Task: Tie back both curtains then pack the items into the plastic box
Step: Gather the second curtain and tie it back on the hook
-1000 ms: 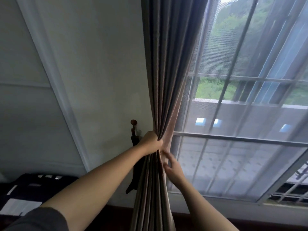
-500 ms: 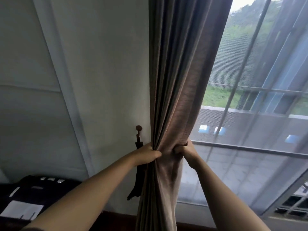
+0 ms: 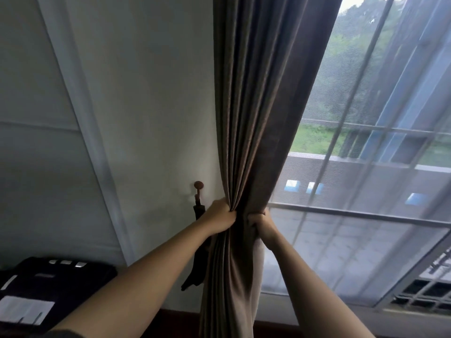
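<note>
**Curtain bunched between both hands beside wall hook**

Curtain: brown-grey, heavy, hung from above the frame at the left edge of the window. It is drawn in to a narrow waist about two thirds of the way down and spreads again in loose folds below that.

Left hand: closed round the left side of the bunch, fingers curled into the pleats, thumb side up. The forearm is raised from lower left.

Right hand: closed on the right side of the same bunch at nearly the same height, fingers hooked into the cloth, knuckles toward the camera. The two hands are just beside each other, with only the gathered cloth between.

Hook: small, round-knobbed, fixed to the pale wall just left of the left hand and a little above it. A dark tieback is seen hanging from it, slack, partly hidden behind the left wrist and close against the curtain's left edge.

Sheer: spread over the panes to the right of the curtain.

Lower left: a black object with a white label; what it is cannot be told
</note>
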`<state>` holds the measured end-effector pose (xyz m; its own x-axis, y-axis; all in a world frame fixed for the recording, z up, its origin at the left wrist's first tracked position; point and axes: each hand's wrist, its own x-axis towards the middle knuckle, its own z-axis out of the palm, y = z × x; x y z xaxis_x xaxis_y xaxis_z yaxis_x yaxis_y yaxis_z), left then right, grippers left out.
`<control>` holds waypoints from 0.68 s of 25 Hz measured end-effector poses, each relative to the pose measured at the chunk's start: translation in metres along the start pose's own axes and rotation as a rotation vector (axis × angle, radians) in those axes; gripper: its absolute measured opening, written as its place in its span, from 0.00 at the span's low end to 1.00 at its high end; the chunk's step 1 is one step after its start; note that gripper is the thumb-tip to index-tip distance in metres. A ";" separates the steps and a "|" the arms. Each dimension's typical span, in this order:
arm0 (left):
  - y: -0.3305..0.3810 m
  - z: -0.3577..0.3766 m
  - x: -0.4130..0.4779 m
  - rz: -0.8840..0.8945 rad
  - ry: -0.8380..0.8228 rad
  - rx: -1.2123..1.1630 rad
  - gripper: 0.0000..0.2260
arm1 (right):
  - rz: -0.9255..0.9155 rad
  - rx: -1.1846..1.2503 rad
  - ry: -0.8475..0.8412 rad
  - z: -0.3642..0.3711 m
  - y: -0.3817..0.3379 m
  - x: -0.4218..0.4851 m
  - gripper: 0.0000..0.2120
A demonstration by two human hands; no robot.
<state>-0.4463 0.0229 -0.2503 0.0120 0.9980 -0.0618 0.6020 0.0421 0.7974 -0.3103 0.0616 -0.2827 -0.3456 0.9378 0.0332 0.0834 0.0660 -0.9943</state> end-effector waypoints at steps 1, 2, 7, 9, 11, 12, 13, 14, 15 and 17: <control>0.003 -0.002 0.002 -0.012 0.009 0.061 0.17 | -0.028 -0.009 -0.025 0.003 0.003 -0.001 0.12; 0.006 -0.004 0.002 -0.030 0.009 0.137 0.18 | -0.054 -0.032 -0.037 0.004 0.008 0.000 0.14; 0.019 -0.019 -0.001 -0.111 -0.031 0.437 0.17 | -0.099 -0.076 -0.009 0.011 0.047 -0.002 0.27; 0.022 -0.020 0.001 -0.100 -0.035 0.423 0.14 | -0.080 -0.088 -0.010 0.015 0.055 -0.008 0.24; 0.025 -0.019 0.001 -0.106 -0.067 0.387 0.13 | -0.060 -0.123 -0.003 0.017 0.058 -0.008 0.24; 0.027 -0.017 0.001 -0.114 -0.100 0.360 0.14 | -0.057 -0.141 0.006 0.018 0.059 -0.008 0.26; 0.029 -0.017 0.001 -0.114 -0.133 0.330 0.15 | -0.061 -0.148 0.015 0.018 0.060 -0.008 0.29; 0.030 -0.017 0.002 -0.107 -0.159 0.301 0.16 | -0.066 -0.143 0.022 0.019 0.063 -0.009 0.31; 0.031 -0.017 0.002 -0.102 -0.177 0.272 0.16 | -0.076 -0.148 0.025 0.020 0.066 -0.010 0.32; 0.031 -0.019 0.002 -0.114 -0.207 0.193 0.17 | -0.088 -0.162 0.038 0.025 0.072 -0.015 0.32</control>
<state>-0.4424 0.0272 -0.2143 0.0859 0.9559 -0.2810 0.7490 0.1240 0.6508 -0.3219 0.0434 -0.3575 -0.3232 0.9378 0.1265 0.2044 0.1997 -0.9583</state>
